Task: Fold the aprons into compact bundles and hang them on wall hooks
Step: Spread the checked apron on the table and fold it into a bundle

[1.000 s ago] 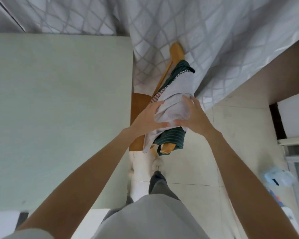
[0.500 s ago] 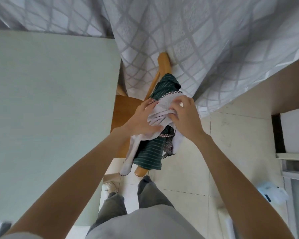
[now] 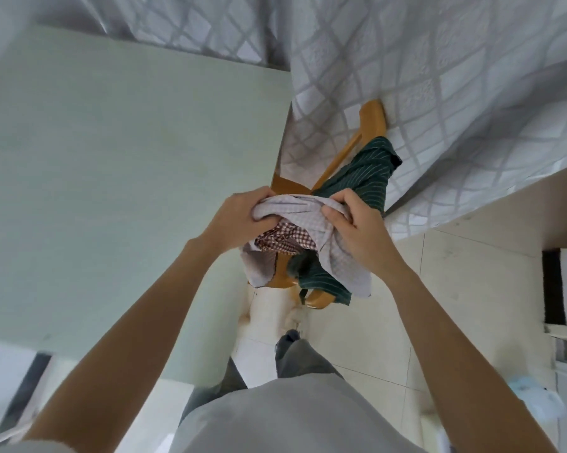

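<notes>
Both hands pinch the pale checked apron (image 3: 311,220) at its top edge, left hand (image 3: 239,217) at nine o'clock, right hand (image 3: 350,223) at three, over the wooden chair (image 3: 372,120). Gathering step; next, likely lift it clear of the green striped apron (image 3: 360,178).

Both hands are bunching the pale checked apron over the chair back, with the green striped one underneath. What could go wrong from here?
1. The left hand and right hand grip only the top edge of the pale checked apron; its loose ends hang free and may unravel the bundle.
2. The green striped apron and red checked cloth lie right beneath and could get dragged off the wooden chair onto the floor.
</notes>
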Motion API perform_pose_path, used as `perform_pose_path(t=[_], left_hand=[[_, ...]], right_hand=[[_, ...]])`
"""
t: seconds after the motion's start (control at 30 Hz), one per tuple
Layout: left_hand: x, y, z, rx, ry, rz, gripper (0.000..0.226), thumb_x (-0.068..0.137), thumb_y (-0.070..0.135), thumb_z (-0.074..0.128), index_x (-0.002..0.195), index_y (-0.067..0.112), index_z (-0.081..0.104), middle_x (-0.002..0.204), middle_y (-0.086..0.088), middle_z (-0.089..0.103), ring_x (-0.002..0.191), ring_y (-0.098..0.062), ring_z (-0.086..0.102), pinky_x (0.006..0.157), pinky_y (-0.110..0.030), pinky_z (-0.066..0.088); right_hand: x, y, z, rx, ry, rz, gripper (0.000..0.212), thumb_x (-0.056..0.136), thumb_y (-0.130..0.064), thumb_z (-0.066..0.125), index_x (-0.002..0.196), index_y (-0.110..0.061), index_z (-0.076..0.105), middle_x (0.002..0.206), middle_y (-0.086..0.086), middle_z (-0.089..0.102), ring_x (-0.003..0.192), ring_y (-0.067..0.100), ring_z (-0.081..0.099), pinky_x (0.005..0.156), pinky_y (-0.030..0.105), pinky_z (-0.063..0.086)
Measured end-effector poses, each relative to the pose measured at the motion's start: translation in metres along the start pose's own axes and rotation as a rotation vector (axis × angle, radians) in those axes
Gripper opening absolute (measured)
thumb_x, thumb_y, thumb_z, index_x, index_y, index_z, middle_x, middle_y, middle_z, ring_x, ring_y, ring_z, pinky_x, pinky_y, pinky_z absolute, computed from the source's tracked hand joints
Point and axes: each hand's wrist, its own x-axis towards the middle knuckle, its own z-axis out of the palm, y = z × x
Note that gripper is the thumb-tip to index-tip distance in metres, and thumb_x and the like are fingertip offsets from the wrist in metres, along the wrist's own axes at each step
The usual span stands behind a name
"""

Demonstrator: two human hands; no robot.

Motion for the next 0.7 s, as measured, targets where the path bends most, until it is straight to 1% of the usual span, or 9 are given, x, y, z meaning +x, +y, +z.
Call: perform_pose_path(t=[0.07, 0.1, 0.13, 0.23, 0.33, 0.43, 0.53, 0.6, 0.7], left_hand=[[-0.027, -0.02, -0.026, 0.135, 0.034, 0.056, 0.043, 0.072, 0.048, 0.047, 0.099, 0.018, 0.061, 0.083, 0.009, 0.067, 0.07, -0.01, 0.059, 0.061, -0.015, 0.039], [-0.04, -0.031, -0.039, 0.202, 0.061, 0.075, 0.043, 0.072, 0.048, 0.047, 0.1, 0.019, 0.062, 0.085, 0.008, 0.068, 0.071, -0.013, 0.061, 0.061, -0.019, 0.04], [-0.052, -0.042, -0.051, 0.262, 0.081, 0.082, 0.043, 0.072, 0.048, 0.046, 0.101, 0.02, 0.062, 0.087, 0.008, 0.069, 0.072, -0.014, 0.062, 0.061, -0.022, 0.04], [-0.09, -0.077, -0.092, 0.359, 0.126, 0.048, 0.046, 0.071, 0.05, 0.042, 0.1, 0.021, 0.062, 0.086, 0.008, 0.069, 0.071, -0.017, 0.063, 0.061, -0.024, 0.039], [-0.137, -0.119, -0.141, 0.428, 0.129, -0.02, 0.042, 0.073, 0.049, 0.046, 0.099, 0.02, 0.062, 0.086, 0.007, 0.069, 0.072, -0.019, 0.064, 0.063, -0.026, 0.038], [-0.185, -0.165, -0.195, 0.521, 0.191, -0.086, 0.029, 0.079, 0.038, 0.062, 0.101, 0.019, 0.063, 0.09, 0.005, 0.069, 0.076, -0.022, 0.065, 0.063, -0.028, 0.04], [-0.218, -0.198, -0.232, 0.564, 0.256, -0.151, 0.028, 0.077, 0.029, 0.069, 0.103, 0.019, 0.063, 0.093, 0.002, 0.068, 0.083, -0.024, 0.062, 0.065, -0.03, 0.041], [-0.234, -0.22, -0.245, 0.578, 0.219, -0.136, 0.04, 0.074, 0.029, 0.072, 0.111, 0.02, 0.061, 0.099, -0.002, 0.065, 0.09, -0.028, 0.058, 0.075, -0.033, 0.039], [-0.253, -0.245, -0.24, 0.548, -0.006, -0.222, 0.079, 0.062, 0.063, 0.07, 0.131, 0.032, 0.046, 0.121, 0.006, 0.055, 0.113, -0.023, 0.045, 0.097, -0.039, 0.027]], right_hand=[[-0.006, -0.017, 0.034, 0.033, -0.012, 0.001, 0.007, 0.096, -0.022, 0.05, 0.096, -0.015, 0.051, 0.078, -0.011, 0.057, 0.07, -0.01, 0.053, 0.062, 0.008, 0.039], [-0.007, -0.025, 0.05, 0.035, -0.018, -0.008, 0.008, 0.096, -0.022, 0.05, 0.098, -0.015, 0.052, 0.079, -0.01, 0.058, 0.071, -0.009, 0.053, 0.062, 0.008, 0.039], [-0.007, -0.032, 0.068, 0.017, -0.026, -0.027, 0.009, 0.096, -0.023, 0.051, 0.1, -0.015, 0.052, 0.08, -0.008, 0.059, 0.071, -0.005, 0.054, 0.063, 0.011, 0.04], [0.003, -0.056, 0.125, -0.144, -0.106, -0.12, 0.019, 0.095, -0.03, 0.051, 0.108, -0.016, 0.048, 0.081, -0.001, 0.061, 0.07, 0.011, 0.058, 0.066, 0.029, 0.046], [0.014, -0.087, 0.193, -0.238, -0.178, -0.165, 0.026, 0.094, -0.029, 0.054, 0.114, -0.016, 0.046, 0.087, 0.001, 0.062, 0.076, 0.019, 0.059, 0.071, 0.037, 0.046], [0.029, -0.132, 0.264, -0.177, -0.238, -0.197, 0.03, 0.091, -0.023, 0.059, 0.117, -0.013, 0.048, 0.101, 0.001, 0.062, 0.088, 0.02, 0.058, 0.075, 0.032, 0.042], [0.045, -0.164, 0.316, -0.154, -0.261, -0.251, 0.031, 0.088, -0.014, 0.061, 0.117, -0.014, 0.051, 0.107, 0.0, 0.06, 0.095, 0.018, 0.056, 0.077, 0.024, 0.038], [0.057, -0.174, 0.341, -0.225, -0.217, -0.327, 0.037, 0.084, -0.007, 0.061, 0.119, -0.016, 0.052, 0.109, 0.004, 0.056, 0.098, 0.02, 0.055, 0.082, 0.026, 0.041], [0.071, -0.171, 0.359, -0.488, -0.171, -0.426, 0.055, 0.076, 0.003, 0.062, 0.126, -0.016, 0.052, 0.109, 0.01, 0.054, 0.098, 0.028, 0.053, 0.087, 0.039, 0.044]])
